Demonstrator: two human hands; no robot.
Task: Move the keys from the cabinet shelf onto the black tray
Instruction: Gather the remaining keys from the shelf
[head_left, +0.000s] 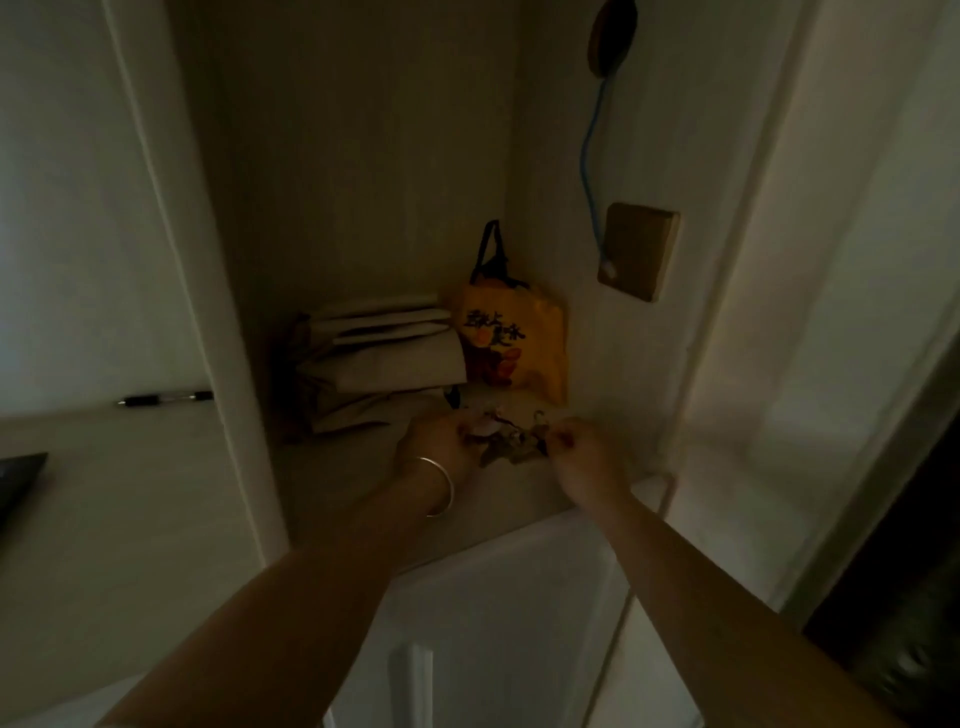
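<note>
A dim bunch of keys (511, 441) with small charms lies on the cabinet shelf (353, 483), near its right wall. My left hand (434, 447), a silver bangle on its wrist, touches the bunch's left side with curled fingers. My right hand (582, 452) pinches the bunch's right end. Both hands seem to grip the keys just above the shelf. A dark flat edge, possibly the black tray (18, 483), shows at the far left on the lower counter.
Folded paper bags (384, 358) are stacked at the shelf's back. An orange bag (511, 338) leans in the right corner. A pen (166, 399) lies on the left counter. A wooden block (639, 249) and blue cord (589, 156) hang on the right wall.
</note>
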